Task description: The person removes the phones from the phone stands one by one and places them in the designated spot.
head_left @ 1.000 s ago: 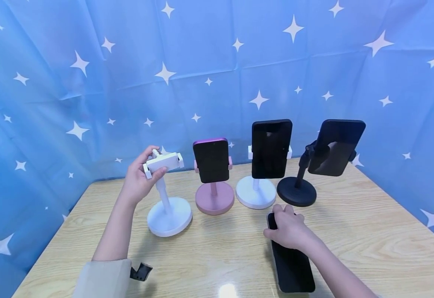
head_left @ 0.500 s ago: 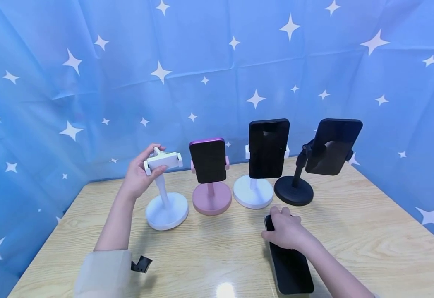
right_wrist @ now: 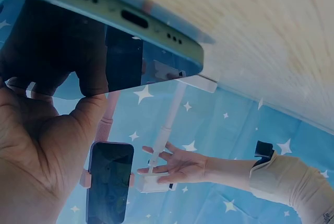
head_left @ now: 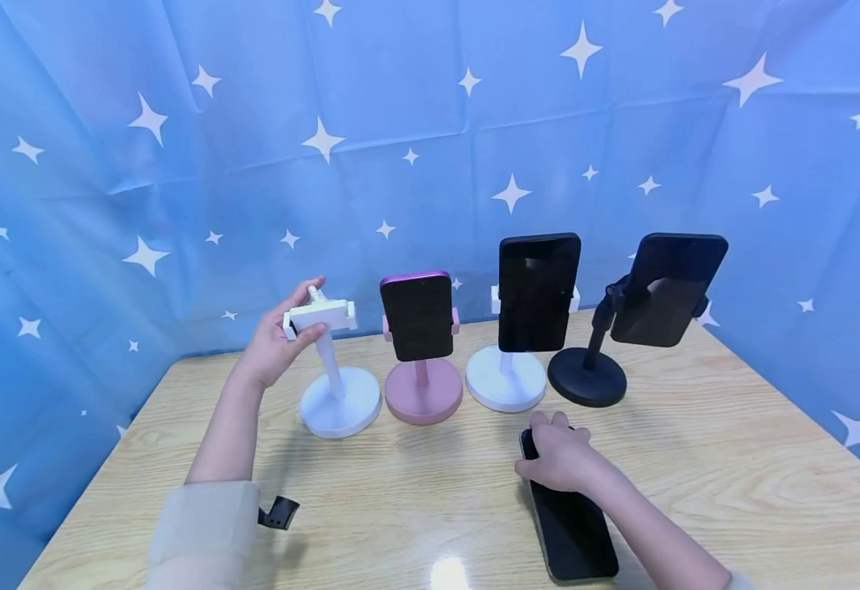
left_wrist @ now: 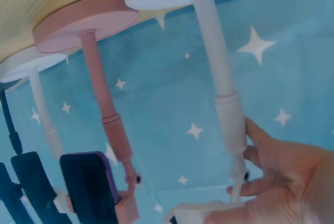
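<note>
My left hand [head_left: 273, 348] grips the white holder [head_left: 324, 315] at the top of a white phone stand [head_left: 343, 406], with the thumb across its front. No phone sits in that holder. The stand's round base is beside the pink one, and in the left wrist view the fingers reach behind the stem [left_wrist: 214, 51]. My right hand [head_left: 564, 459] holds the far end of a dark-screened phone [head_left: 573, 528] lying face up on the table, thumb at its left edge. In the right wrist view, the phone's port end [right_wrist: 134, 19] points toward the camera.
To the right stand a pink phone stand [head_left: 424, 397], a second white stand [head_left: 505, 385] and a black stand [head_left: 587, 381], each bearing a phone. They share the wooden table [head_left: 385, 500] in front of a blue starry curtain [head_left: 415, 90]. A black piece [head_left: 279, 513] shows beside the left sleeve.
The left white stand has shifted back and slightly right, closer to the pink stand, with my left hand on its holder. My right hand and the lying phone have moved slightly left.
</note>
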{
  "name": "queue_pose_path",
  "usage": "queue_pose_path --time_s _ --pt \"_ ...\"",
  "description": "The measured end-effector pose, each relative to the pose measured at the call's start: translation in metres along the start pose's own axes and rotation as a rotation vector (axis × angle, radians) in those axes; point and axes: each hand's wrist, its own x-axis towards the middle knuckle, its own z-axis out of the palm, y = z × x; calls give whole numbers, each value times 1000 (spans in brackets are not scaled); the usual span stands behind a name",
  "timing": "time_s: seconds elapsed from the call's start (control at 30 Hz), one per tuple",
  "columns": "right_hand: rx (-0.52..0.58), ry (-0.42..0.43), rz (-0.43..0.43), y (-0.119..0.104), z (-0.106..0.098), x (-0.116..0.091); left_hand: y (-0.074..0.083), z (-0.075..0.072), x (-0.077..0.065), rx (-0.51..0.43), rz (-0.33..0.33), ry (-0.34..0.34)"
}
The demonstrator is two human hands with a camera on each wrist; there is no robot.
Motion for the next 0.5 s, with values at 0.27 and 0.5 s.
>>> queue_pose_path --time_s 0.27,0.5 --pt "-11 -15 -5 2 5 5 -2 -2 3 -12 -29 -34" --pt "-34 -46 -8 5 8 12 -3 -1 3 -43 -37 -33"
